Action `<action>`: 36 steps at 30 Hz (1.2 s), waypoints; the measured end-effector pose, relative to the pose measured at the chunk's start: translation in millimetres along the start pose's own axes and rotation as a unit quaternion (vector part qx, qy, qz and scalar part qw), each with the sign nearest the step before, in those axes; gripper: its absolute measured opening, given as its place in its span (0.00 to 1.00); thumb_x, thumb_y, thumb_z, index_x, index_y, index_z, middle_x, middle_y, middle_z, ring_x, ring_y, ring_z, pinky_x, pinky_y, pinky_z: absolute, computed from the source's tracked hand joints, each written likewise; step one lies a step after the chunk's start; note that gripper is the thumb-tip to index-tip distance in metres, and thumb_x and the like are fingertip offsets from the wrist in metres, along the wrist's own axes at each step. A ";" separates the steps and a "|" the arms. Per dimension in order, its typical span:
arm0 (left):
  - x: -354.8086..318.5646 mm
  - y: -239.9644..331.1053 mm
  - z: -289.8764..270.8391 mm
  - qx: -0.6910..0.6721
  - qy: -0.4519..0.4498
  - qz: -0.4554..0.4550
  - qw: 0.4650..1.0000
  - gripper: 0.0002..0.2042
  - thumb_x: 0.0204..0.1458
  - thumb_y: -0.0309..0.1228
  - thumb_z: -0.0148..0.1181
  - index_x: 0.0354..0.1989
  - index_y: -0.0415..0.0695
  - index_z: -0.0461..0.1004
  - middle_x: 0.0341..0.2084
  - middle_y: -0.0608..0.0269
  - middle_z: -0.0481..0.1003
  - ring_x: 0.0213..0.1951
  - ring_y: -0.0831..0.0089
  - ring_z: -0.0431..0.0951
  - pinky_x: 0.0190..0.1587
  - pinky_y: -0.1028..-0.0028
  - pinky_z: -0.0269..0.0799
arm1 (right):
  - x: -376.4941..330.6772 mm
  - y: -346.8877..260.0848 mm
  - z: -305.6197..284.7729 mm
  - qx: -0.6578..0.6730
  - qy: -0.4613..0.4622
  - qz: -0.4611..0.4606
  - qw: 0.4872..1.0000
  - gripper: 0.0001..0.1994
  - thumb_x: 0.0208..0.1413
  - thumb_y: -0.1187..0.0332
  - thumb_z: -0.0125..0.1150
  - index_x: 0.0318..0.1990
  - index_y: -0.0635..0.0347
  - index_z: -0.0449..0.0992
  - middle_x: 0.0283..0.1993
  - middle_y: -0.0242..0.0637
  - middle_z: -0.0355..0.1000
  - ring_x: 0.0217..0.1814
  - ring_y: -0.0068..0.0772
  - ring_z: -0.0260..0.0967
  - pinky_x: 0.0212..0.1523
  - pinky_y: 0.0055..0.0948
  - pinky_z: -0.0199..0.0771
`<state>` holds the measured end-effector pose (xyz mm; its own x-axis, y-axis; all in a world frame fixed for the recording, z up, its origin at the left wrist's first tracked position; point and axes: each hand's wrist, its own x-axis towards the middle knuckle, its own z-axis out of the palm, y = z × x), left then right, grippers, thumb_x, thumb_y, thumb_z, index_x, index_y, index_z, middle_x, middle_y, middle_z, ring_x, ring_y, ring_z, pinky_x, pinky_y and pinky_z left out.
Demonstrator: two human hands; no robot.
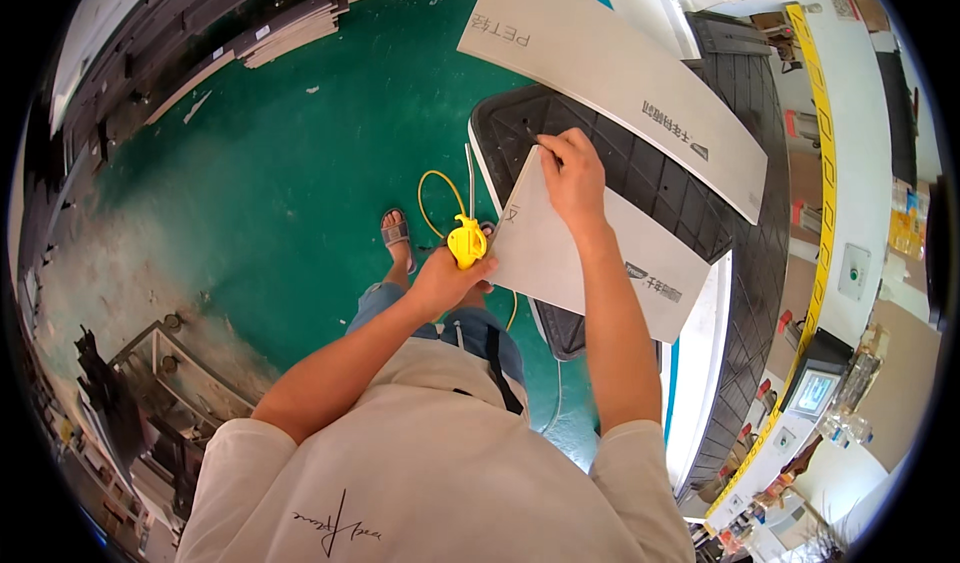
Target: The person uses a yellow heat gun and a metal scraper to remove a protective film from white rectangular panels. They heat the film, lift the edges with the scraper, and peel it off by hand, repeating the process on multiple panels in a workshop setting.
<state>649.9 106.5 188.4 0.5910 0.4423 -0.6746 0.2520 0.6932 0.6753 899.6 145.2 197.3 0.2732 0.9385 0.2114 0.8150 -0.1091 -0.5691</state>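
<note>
My left hand (440,283) is closed around a yellow air blow gun (466,242), its thin metal nozzle pointing away from me. A yellow hose (424,191) loops beside it. The near left corner of a pale board (590,258) lies right by my left fingers; whether they also touch it I cannot tell. At the board's far left corner my right hand (577,183) has its fingers pinched together. A thin dark thing shows at the fingertips, too small to name. The board lies on a black ribbed surface (640,173) with dark printing on its face.
Beyond it a longer pale board (610,73) rests across the same station. A long black belt-like surface (750,263) and a machine side with yellow striped edging (822,143) run along the right. Dark stacked strips (200,23) lie far left; a metal frame cart (180,363) stands near left.
</note>
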 end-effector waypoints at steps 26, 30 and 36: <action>-27.5 -22.3 5.1 -0.181 0.036 -0.057 0.981 0.26 0.57 0.26 0.62 0.65 0.31 0.70 0.44 0.57 0.84 0.46 0.73 0.84 0.38 0.76 0.72 | -76.7 -17.1 2.6 0.039 -0.166 -0.137 0.976 0.11 0.53 0.77 0.64 0.44 0.58 0.83 0.34 0.37 0.67 0.39 0.42 0.72 0.37 0.40 0.74; -24.1 -31.6 -8.9 -0.169 -0.028 -0.070 0.983 0.30 0.56 0.23 0.61 0.69 0.31 0.65 0.52 0.59 0.82 0.48 0.71 0.84 0.37 0.77 0.70 | -116.8 -47.5 -0.6 0.098 -0.216 -0.149 0.960 0.12 0.50 0.78 0.64 0.43 0.57 0.83 0.32 0.36 0.66 0.37 0.43 0.70 0.35 0.39 0.75; -9.5 -58.9 -26.7 -0.209 -0.132 -0.068 0.967 0.31 0.54 0.18 0.58 0.71 0.33 0.64 0.57 0.57 0.79 0.54 0.71 0.80 0.46 0.77 0.72 | -35.0 -4.8 -10.8 0.029 -0.137 -0.058 0.988 0.10 0.54 0.76 0.63 0.43 0.55 0.83 0.34 0.39 0.68 0.37 0.45 0.70 0.36 0.42 0.72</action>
<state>609.0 76.7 147.0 0.7632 0.2090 -0.6115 0.0420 0.9282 0.3697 891.6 109.4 201.2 0.0242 0.9979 0.0599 0.7995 0.0167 -0.6004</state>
